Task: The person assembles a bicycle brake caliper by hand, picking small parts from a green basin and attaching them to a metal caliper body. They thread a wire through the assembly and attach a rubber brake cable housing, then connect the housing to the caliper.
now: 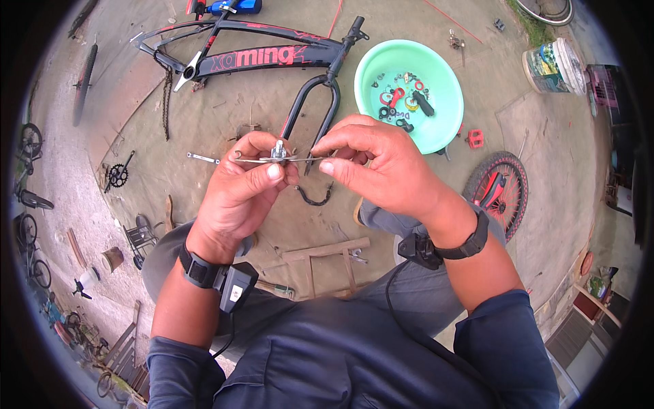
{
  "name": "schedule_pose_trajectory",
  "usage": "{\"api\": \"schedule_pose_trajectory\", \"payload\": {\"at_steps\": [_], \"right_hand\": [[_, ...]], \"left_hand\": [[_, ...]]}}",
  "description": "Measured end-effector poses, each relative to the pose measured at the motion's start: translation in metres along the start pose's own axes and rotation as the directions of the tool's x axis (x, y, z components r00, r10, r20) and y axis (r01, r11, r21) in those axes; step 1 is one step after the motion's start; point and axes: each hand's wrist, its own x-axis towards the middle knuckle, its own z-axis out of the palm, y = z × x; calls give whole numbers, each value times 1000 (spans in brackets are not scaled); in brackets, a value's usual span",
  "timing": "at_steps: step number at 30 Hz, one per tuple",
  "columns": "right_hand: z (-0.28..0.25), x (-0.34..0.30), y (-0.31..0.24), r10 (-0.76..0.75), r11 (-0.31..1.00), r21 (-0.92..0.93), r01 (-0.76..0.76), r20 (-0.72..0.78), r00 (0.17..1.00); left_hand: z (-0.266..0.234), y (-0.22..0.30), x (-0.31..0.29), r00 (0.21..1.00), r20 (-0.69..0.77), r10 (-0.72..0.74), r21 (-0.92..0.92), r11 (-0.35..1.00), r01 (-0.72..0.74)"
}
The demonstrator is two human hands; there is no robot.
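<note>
— Closest first: holding what in the left hand (235, 187)?

— Gripping a small silvery metal part (278, 151) between thumb and fingers, up in front of the lap, with thin strips jutting out to both sides.

— And with the right hand (378, 163)?

— Curled, with thumb and fingertips at the right end of that part. Pinched or merely touching: cannot tell.

— Worn on the wrists?

— Black straps with small dark boxes (238, 286).

— Down on the tan ground (211, 129)?

— Between the knees, a wooden frame (323, 250). Farther out, a dark curved piece (312, 201). By the right knee, a red-spoked wheel (511, 199); close to the ground's left edge, a chainring with crank (118, 176).

— Beyond the hands?

— Lying flat, a black bicycle frame (272, 58) with red markings, joined to a black fork (298, 102). To the right, a mint-green basin (409, 54), with red and black small parts (422, 103) inside, toward the lower rim. Just past the lower right rim, a red pedal (475, 138).

— Farthest?

— Well off the basin's right rim, a bucket (548, 68).
</note>
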Motion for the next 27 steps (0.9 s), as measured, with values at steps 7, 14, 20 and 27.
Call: {"api": "schedule_pose_trajectory", "payload": {"at_steps": [7, 14, 20, 27], "right_hand": [[1, 2, 3, -48, 999, -7, 48, -8, 999], [1, 1, 4, -52, 999, -17, 51, -11, 999], [1, 2, 4, -28, 999, -39, 27, -12, 1000], [1, 2, 4, -19, 999, -30, 19, -16, 1000]], "left_hand": [[1, 0, 1, 1000, -7, 13, 29, 1000, -13], [1, 2, 0, 1000, 18, -7, 40, 999, 7], [-2, 0, 1, 999, 29, 15, -6, 1000, -15], [-3, 1, 1, 999, 36, 20, -10, 1000, -19]]}}
